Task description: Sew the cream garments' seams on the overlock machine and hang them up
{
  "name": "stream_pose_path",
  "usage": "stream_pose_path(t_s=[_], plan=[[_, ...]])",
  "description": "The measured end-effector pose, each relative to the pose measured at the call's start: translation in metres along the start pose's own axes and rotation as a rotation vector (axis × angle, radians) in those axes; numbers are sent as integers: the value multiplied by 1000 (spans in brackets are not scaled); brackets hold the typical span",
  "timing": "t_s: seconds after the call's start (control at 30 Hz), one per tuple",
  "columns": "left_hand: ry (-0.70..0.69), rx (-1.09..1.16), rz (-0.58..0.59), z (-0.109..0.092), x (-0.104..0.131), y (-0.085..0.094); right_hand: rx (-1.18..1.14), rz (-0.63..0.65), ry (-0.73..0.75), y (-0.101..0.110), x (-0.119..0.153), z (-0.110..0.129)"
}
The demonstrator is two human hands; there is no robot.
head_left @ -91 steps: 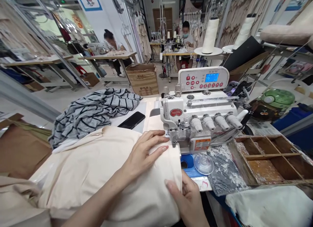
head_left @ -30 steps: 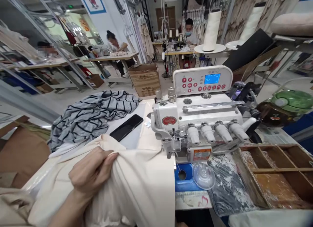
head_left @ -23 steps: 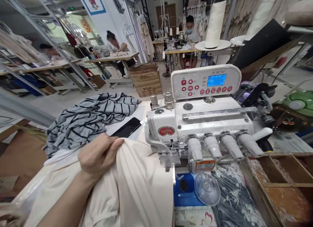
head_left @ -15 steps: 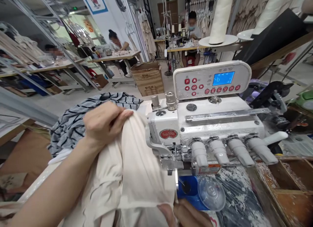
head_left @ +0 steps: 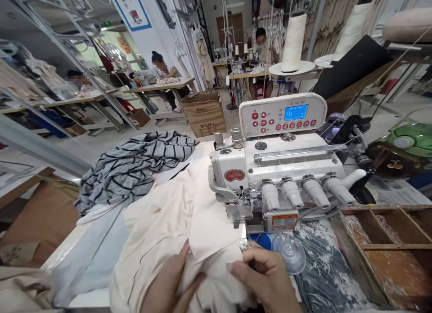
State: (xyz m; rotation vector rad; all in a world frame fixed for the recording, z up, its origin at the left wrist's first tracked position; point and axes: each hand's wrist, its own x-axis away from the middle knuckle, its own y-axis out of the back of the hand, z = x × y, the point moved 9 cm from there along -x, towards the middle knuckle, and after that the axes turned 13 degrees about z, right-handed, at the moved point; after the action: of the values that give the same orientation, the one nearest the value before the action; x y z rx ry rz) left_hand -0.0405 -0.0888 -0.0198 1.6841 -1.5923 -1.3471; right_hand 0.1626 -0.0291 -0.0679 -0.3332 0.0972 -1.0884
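A cream fabric piece lies bunched on the table in front of a white overlock sewing machine. Both hands are at the bottom edge of the view, at the cloth's near end. My left hand pinches a fold of the cream fabric from the left. My right hand grips the cloth's right edge, just below the machine's presser foot. The machine's control panel shows a lit blue display.
A grey striped garment is heaped at the back left of the table. A wooden compartment tray sits at the right, with a clear suction cup on dark lint-covered cloth. Thread cones stand behind. Other people work at distant tables.
My left hand, which had lifted the cream fabric high to the left of the machine, has dropped it and come down to the near edge. My right hand has come into view, gripping the cloth.
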Motion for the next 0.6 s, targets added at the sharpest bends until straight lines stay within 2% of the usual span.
stream_pose_path(t_s=[0.07, 0.13, 0.2, 0.23, 0.3, 0.4, 0.5, 0.6], plan=[[-86, -104, 10, 6, 7, 23, 12, 0, 2, -4, 0, 4], [-111, -150, -19, 9, -5, 61, -38, -32, -50, -9, 3, -3], [-165, -191, -36, -6, -28, 90, 10, -128, 19, -10, 7, 1], [-208, -204, -27, -20, -40, 95, 85, -183, 115, -10, 10, 9], [-323, -183, 15, -55, -60, 87, 279, -241, 333, -13, 16, 30], [-414, -36, 54, -95, -77, 52, 583, -198, 489, -25, 16, 49], [-380, 59, 15, -106, -84, 27, 751, -189, 512, -28, 14, 57], [-318, 126, 23, -101, -90, 21, 670, -183, 503, -26, 18, 57]])
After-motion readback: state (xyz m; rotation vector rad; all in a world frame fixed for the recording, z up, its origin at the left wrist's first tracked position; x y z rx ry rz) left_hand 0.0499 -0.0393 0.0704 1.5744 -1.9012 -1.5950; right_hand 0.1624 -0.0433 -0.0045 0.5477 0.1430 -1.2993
